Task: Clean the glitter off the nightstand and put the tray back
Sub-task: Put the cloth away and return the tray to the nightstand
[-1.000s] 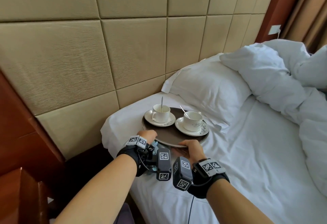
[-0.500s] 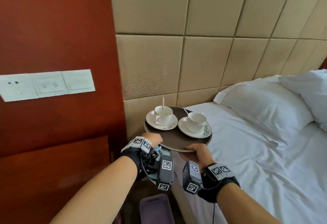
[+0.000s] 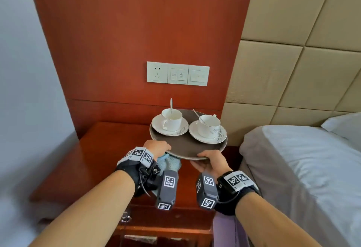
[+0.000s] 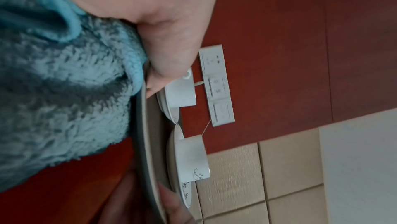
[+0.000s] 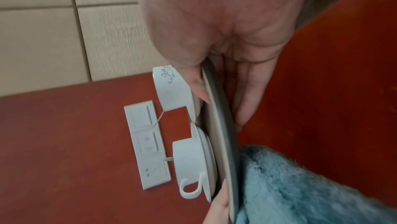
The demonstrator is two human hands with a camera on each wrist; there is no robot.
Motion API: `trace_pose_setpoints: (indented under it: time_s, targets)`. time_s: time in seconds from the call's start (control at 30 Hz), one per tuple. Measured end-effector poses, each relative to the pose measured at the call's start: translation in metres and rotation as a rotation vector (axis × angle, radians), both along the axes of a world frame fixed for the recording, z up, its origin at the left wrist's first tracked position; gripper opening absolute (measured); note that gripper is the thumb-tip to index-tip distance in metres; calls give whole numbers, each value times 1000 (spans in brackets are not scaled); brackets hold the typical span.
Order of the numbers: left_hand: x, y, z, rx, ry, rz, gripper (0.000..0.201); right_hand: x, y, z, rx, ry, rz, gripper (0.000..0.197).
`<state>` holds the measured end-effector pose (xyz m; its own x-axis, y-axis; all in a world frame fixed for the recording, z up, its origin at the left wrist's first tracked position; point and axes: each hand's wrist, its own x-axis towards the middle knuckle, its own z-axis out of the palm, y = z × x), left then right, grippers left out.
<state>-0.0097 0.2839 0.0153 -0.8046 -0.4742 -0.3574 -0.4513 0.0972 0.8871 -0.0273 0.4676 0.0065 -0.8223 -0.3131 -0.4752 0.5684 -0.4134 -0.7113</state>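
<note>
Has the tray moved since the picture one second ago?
Yes. The tray, then resting on the bed, is now held by both hands to the bed's left, above the nightstand.

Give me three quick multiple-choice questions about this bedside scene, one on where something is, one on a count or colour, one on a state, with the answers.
1. Where is the tray?
A. Lying on the bed
B. Held above the nightstand
C. On the floor

2. How many cups stand on the tray?
A. One
B. Two
C. Four

3. What does the left hand hold besides the tray?
A. Nothing
B. A spoon
C. A blue cloth

Answers:
1. B: the head view shows the tray in both hands over the nightstand, with the bed off to the right.
2. B: the left cup and the right cup each sit on a saucer with a spoon in them.
3. C: the blue cloth is bunched under the tray rim in the grip of the left hand; the right hand holds only the tray.
</note>
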Motion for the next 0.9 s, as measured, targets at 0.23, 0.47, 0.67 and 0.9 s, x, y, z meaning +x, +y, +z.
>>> trace_pose_setpoints:
  time_s: [0.23, 0.47, 0.67, 0.9]
  targets:
    - [63, -99, -30, -17, 68, 202, 47, 36, -102, -19, 24, 45, 173, 16]
    - [124, -173, -57, 38, 103, 390, 45, 65, -183, -38, 153, 97, 377, 9]
    - [140, -217, -54, -70, 28, 431, 44, 76, -227, -32, 184, 32, 506, 23]
    - [124, -229, -43, -304, -137, 241, 40, 45, -266, -53, 187, -21, 415, 35]
